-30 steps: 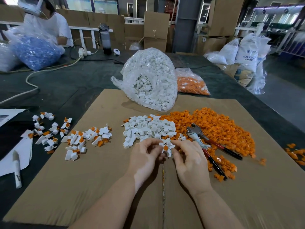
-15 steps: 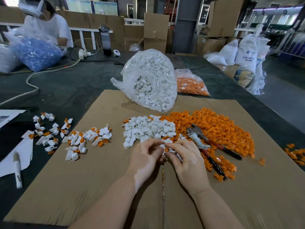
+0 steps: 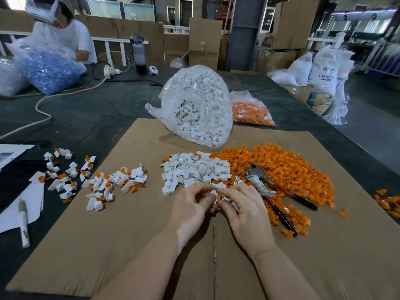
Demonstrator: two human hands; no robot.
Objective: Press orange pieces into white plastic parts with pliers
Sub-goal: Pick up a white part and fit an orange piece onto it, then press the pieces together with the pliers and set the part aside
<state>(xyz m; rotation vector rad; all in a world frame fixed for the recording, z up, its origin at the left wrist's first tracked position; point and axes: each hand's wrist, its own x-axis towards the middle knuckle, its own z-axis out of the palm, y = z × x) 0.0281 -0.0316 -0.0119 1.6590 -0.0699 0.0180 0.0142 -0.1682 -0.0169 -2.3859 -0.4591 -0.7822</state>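
Hands meet at the middle of the cardboard sheet (image 3: pixel 108 245), just at the near edge of the loose white parts (image 3: pixel 194 167). Left hand (image 3: pixel 190 211) has its fingers curled in, pinching a white part (image 3: pixel 214 192), and the right hand (image 3: pixel 244 211) pinches an orange piece (image 3: pixel 219 197) right against it, so I'd guess the two are being seated by hand first so they stay lined up for the squeeze. How far the orange bit is in, can't tell, fingers cover most of it.

Pliers (image 3: pixel 270 187) lie untouched on the orange pile (image 3: pixel 281 169), just right of the right hand with handles pointing toward the near right corner, which looks like an easy grab once the pair is mated. White and orange heaps touch each other right ahead of the hands, probably so both feeds are in one short reach. Finished pieces (image 3: pixel 116 180) are spread toward the left edge, well apart from the raw stock, likely so nothing gets mixed. Refill bag of white parts (image 3: pixel 199 105) sits at the far edge of the cardboard.
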